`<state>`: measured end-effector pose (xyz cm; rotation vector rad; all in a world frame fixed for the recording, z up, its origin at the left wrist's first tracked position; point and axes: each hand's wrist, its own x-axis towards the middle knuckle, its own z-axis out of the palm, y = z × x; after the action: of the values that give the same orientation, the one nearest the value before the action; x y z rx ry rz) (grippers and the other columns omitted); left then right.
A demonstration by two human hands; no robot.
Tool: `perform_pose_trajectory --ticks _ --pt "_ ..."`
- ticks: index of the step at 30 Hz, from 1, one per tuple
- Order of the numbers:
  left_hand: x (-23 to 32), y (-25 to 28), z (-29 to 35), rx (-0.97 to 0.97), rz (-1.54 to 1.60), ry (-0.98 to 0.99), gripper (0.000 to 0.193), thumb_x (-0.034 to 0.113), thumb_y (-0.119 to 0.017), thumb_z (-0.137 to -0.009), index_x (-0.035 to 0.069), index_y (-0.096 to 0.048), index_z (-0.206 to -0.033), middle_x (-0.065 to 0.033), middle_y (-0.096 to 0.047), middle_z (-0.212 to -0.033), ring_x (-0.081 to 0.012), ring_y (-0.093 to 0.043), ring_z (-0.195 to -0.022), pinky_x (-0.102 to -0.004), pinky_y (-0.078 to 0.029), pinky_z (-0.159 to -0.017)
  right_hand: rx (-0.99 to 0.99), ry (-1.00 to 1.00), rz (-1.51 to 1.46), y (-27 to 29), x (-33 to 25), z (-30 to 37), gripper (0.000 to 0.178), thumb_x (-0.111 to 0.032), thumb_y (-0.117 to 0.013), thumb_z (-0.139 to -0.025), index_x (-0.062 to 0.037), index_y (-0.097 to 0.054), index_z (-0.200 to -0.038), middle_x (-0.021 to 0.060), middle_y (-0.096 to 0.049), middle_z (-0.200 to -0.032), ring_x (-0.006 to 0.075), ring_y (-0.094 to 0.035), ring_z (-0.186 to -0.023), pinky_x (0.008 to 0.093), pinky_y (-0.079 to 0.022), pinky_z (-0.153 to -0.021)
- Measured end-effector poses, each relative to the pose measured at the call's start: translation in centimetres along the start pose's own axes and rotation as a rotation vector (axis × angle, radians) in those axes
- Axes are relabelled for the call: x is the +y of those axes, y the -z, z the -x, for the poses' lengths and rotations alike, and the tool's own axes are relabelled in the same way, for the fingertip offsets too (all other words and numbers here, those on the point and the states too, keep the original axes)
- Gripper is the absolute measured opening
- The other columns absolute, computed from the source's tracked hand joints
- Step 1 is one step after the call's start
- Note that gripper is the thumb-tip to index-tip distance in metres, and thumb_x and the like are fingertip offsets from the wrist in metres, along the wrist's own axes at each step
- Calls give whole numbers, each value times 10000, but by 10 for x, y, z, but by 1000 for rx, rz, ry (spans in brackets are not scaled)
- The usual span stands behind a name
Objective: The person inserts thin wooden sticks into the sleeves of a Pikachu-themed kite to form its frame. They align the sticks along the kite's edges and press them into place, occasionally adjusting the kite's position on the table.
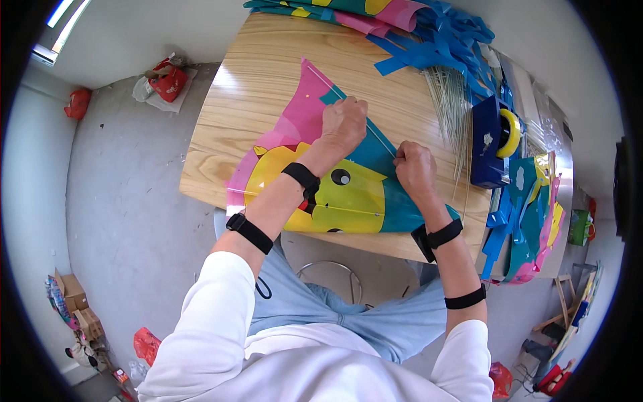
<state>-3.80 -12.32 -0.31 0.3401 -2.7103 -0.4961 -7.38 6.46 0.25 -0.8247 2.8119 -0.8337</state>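
A kite sail [348, 194] of pink, teal and yellow sheet, printed with a cartoon face, lies on the wooden table in front of me. Along its upper right edge runs a thin white rod [382, 137]. My left hand [345, 124] is closed over the middle of that edge, fingers curled down on the rod. At the rod's lower end, my right hand [415, 171] pinches it, with the fingertips partly hidden. The near part of the sail bends down over the table's front edge.
Several thin white rods [450, 107] lie to the right, beside a blue tape dispenser [489, 144] with a yellow roll. Blue ribbons [449, 40] and more printed sails [315, 10] are heaped at the far edge. Another printed sail [526, 228] hangs at the right.
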Motion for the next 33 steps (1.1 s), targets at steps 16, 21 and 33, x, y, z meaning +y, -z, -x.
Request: perform_pose_trajectory --ticks 16,21,33 --pt "-3 -2 1 61 -3 -79 61 76 -581 -805 44 -611 -763 -140 -615 -810 -336 -623 -823 -451 -499 -706 -9 36 31 1 3 -2 54 -48 -615 -690 -26 -653 -722 199 -664 -765 400 -640 -758 474 -507 -672" --pt "-1 -1 2 57 12 -96 50 74 -597 -801 52 -613 -760 -127 -600 -790 -329 -614 -822 -451 -486 -702 -16 16 119 3 1 1 75 -51 -601 -706 -30 -664 -742 191 -675 -799 391 -646 -776 467 -506 -685" --pt "-1 -3 3 83 11 -110 55 12 -614 -718 67 -612 -719 -122 -596 -802 -318 -615 -826 -434 -445 -679 5 15 129 3 1 6 77 -65 -589 -741 -25 -655 -749 188 -671 -825 394 -637 -796 478 -495 -699"
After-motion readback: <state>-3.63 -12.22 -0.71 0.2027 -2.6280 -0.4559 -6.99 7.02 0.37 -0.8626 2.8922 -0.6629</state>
